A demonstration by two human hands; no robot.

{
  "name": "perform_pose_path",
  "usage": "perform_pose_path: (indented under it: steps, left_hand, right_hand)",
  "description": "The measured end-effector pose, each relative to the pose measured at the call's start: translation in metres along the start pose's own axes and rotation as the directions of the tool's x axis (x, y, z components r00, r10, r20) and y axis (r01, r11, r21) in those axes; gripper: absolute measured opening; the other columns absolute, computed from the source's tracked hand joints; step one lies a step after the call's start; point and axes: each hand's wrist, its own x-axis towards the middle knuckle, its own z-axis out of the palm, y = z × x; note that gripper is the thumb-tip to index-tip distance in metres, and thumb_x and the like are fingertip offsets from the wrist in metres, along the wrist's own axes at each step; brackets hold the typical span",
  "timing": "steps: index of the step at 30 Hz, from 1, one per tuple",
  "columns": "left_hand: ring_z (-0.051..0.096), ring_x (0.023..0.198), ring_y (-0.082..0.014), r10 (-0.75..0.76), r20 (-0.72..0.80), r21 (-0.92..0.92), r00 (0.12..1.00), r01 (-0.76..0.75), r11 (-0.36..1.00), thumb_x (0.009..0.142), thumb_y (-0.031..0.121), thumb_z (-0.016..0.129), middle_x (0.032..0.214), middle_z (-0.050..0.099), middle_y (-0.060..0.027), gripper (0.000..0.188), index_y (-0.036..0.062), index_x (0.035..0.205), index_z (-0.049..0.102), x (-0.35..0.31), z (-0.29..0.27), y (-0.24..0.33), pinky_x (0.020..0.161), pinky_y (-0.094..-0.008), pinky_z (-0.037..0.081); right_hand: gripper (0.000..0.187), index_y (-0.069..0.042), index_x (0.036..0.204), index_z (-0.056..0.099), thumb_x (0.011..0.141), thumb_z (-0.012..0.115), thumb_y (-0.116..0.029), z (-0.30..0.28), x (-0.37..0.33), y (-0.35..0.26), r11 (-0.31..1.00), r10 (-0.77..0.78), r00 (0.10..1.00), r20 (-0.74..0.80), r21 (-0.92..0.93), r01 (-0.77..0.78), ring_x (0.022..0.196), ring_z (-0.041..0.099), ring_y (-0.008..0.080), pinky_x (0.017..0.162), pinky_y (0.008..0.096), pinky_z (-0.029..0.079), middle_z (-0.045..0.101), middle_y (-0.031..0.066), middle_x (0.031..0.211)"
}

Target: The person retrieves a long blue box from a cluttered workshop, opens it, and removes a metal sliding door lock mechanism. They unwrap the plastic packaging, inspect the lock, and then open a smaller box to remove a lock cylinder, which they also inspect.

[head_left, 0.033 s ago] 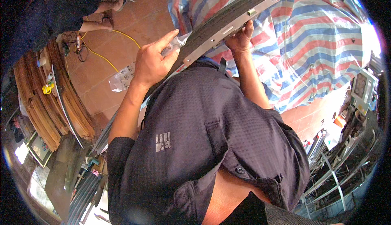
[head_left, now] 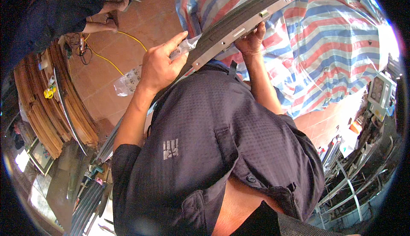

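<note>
A long dark panel edge (head_left: 230,16) runs diagonally in front of my body, with a silver metal lock plate (head_left: 241,33) set along it. The plate has slots, small holes and a raised latch-like piece. At its lower left end is my left hand (head_left: 160,65), with a crinkled clear plastic bag (head_left: 185,46) between thumb and fingers and the index finger extended. More of the printed clear plastic (head_left: 128,82) hangs below that wrist. My right hand (head_left: 251,40) grips at the plate's near side, its fingers curled and partly hidden behind the metal.
Striped red, white and blue sheeting (head_left: 333,52) covers something ahead and right. Wooden boards (head_left: 40,103) are stacked at left, near a yellow cable (head_left: 104,61) on the tiled floor. Another person's legs (head_left: 102,24) show at upper left. Metal strips (head_left: 354,193) crowd the lower right.
</note>
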Motion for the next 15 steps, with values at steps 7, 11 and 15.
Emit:
perform_pose_path:
  steps: [7, 11, 15]
  left_hand:
    - [0.072, 0.094, -0.0303, 0.121, -0.074, 0.041, 0.99, -0.118, 0.992, 0.086, 0.017, 0.069, 0.107, 0.073, -0.0195, 0.043, 0.0063, 0.128, 0.067, 0.002, 0.008, 0.006, 0.082, -0.0379, 0.056]
    - [0.073, 0.093, -0.0301, 0.13, -0.1, 0.054, 0.986, -0.125, 0.991, 0.086, 0.016, 0.069, 0.106, 0.073, -0.0187, 0.042, 0.007, 0.127, 0.068, 0.0, 0.012, 0.006, 0.081, -0.038, 0.056]
    - [0.073, 0.097, -0.0344, 0.071, -0.088, 0.04, 0.994, -0.067, 0.997, 0.085, 0.016, 0.069, 0.108, 0.073, -0.0202, 0.041, 0.0067, 0.125, 0.068, -0.003, 0.017, 0.008, 0.081, -0.04, 0.056]
  right_hand:
    - [0.082, -0.02, 0.134, 0.058, 0.068, 0.082, -0.062, -0.004, 0.002, -0.003, 0.999, -0.021, 0.989, 0.146, -0.036, 0.027, 0.118, 0.06, 0.0331, 0.102, 0.0551, 0.048, 0.065, 0.0066, 0.126]
    - [0.076, -0.02, 0.127, 0.06, 0.068, 0.082, -0.062, -0.015, 0.003, -0.002, 0.999, -0.016, 0.994, 0.105, -0.033, 0.019, 0.111, 0.062, 0.0315, 0.096, 0.0545, 0.051, 0.066, 0.0055, 0.12]
    - [0.068, -0.019, 0.119, 0.062, 0.068, 0.083, -0.06, -0.032, 0.01, -0.001, 0.999, -0.033, 0.998, 0.048, 0.002, 0.033, 0.101, 0.064, 0.0256, 0.086, 0.0466, 0.056, 0.067, 0.0031, 0.113]
